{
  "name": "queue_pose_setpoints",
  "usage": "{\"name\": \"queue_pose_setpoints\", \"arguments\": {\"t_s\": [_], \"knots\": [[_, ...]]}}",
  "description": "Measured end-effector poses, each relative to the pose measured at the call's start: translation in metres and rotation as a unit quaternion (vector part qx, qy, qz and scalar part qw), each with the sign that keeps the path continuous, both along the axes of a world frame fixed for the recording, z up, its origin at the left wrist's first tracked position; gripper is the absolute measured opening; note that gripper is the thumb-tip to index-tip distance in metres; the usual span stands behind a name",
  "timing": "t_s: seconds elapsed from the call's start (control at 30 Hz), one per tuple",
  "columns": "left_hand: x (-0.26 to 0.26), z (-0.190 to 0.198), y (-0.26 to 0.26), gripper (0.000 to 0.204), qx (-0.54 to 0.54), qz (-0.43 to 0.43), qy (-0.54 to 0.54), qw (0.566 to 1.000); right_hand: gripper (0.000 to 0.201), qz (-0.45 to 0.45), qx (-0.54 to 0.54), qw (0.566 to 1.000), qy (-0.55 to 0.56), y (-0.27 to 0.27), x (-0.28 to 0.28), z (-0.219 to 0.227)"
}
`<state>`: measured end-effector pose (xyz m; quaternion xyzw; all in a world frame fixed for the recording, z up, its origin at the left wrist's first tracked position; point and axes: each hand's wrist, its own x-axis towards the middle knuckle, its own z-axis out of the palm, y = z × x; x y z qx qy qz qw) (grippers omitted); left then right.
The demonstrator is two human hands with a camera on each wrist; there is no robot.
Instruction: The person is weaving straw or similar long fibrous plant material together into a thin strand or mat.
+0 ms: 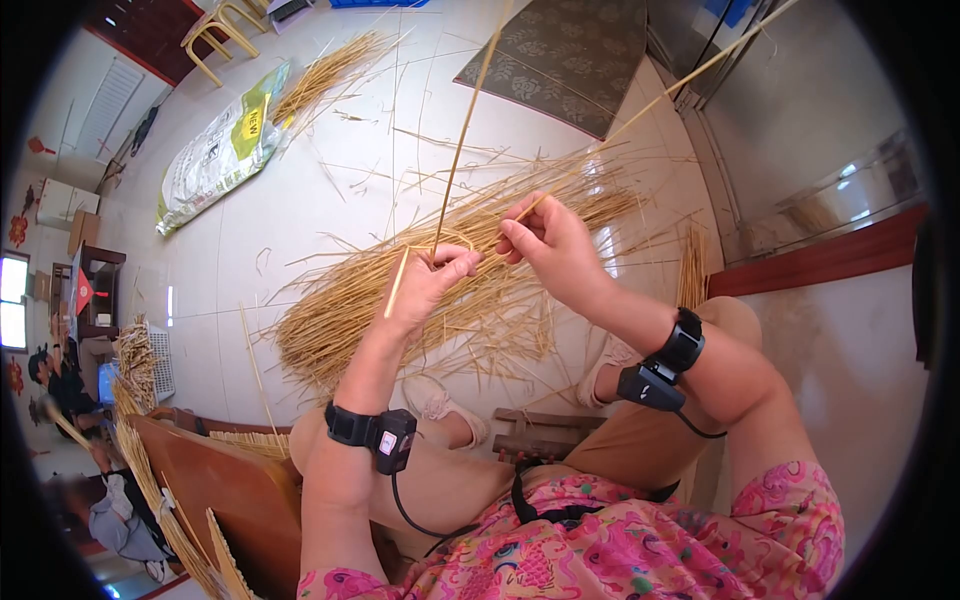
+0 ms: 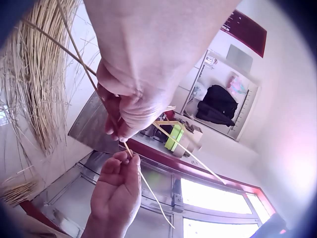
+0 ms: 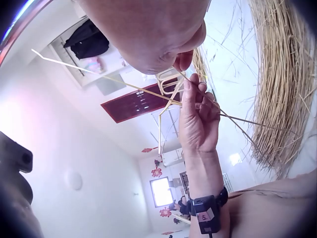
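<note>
Thumb and fingers of the left hand (image 1: 425,285) pinch several straw stalks; one long stalk (image 1: 465,130) rises from it, and a short folded end (image 1: 398,283) lies over the back of the hand. Close by on the right, the right hand (image 1: 550,245) pinches another stalk (image 1: 690,80) that runs to the upper right. In the left wrist view the fingertips of the left hand (image 2: 119,111) and right hand (image 2: 116,191) nearly meet on a stalk. The right wrist view shows the left hand (image 3: 200,116) with stalks crossing at its fingers; the right hand (image 3: 158,44) partly hides its own fingertips.
A large pile of straw (image 1: 330,310) lies on the tiled floor below the hands. Beyond are a white and green sack (image 1: 215,155), a smaller straw bundle (image 1: 330,75) and a dark patterned mat (image 1: 565,55). A wooden board (image 1: 225,480) stands at the left; glass doors (image 1: 810,140) are at the right.
</note>
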<state>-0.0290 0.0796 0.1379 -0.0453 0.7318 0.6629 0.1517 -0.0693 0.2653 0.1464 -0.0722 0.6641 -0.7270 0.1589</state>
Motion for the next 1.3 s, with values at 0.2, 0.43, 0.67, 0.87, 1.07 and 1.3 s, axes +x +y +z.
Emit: {"name": "queue_pose_setpoints", "arguments": {"t_s": [0.2,0.43,0.67,0.87,1.07,1.3], "knots": [[0.004,0.007,0.011,0.023,0.038,0.017,-0.011,0.999,0.005,0.049,-0.002,0.999,-0.007,-0.005,0.006,-0.004],[0.002,-0.003,0.010,0.016,0.044,0.036,-0.038,0.998,0.006,0.067,0.047,0.996,-0.027,-0.006,0.009,-0.012],[0.000,-0.031,0.003,0.019,-0.118,0.108,0.043,0.986,0.006,0.038,0.068,0.996,0.036,-0.006,0.011,-0.010],[0.000,-0.027,0.004,0.019,-0.170,0.139,0.023,0.975,0.006,-0.010,0.032,0.997,0.064,-0.009,0.010,-0.013],[-0.002,-0.029,-0.027,0.019,-0.240,0.152,-0.046,0.958,0.005,-0.031,0.016,0.996,0.079,0.003,-0.004,0.010],[0.003,-0.038,-0.025,0.020,-0.145,0.108,-0.012,0.983,0.009,0.092,-0.021,0.989,-0.116,0.026,-0.024,0.025]]}}
